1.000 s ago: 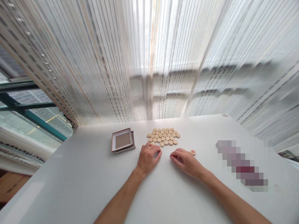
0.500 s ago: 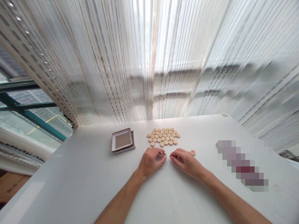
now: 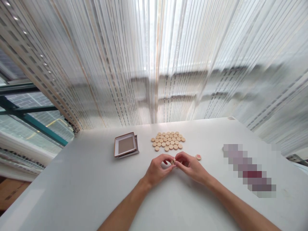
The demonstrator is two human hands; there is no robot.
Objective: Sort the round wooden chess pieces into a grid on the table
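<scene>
Several round wooden game discs (image 3: 168,141) lie face down in a tight cluster on the white table (image 3: 72,179). My left hand (image 3: 158,169) pinches one small disc (image 3: 173,161) at its fingertips, just in front of the cluster. My right hand (image 3: 191,167) meets it there, fingertips closed on the same disc. One disc with a red mark (image 3: 198,157) lies face up alone, right beside my right hand.
A shallow brown box with its lid (image 3: 126,149) sits left of the cluster. A blurred-out object (image 3: 249,171) lies on the table's right side. Striped sheer curtains (image 3: 154,64) hang behind the table's far edge, with a window at the left.
My left hand took a disc from the front of the cluster and drew it back toward the right hand. Both hands' fingertips now meet on it.
</scene>
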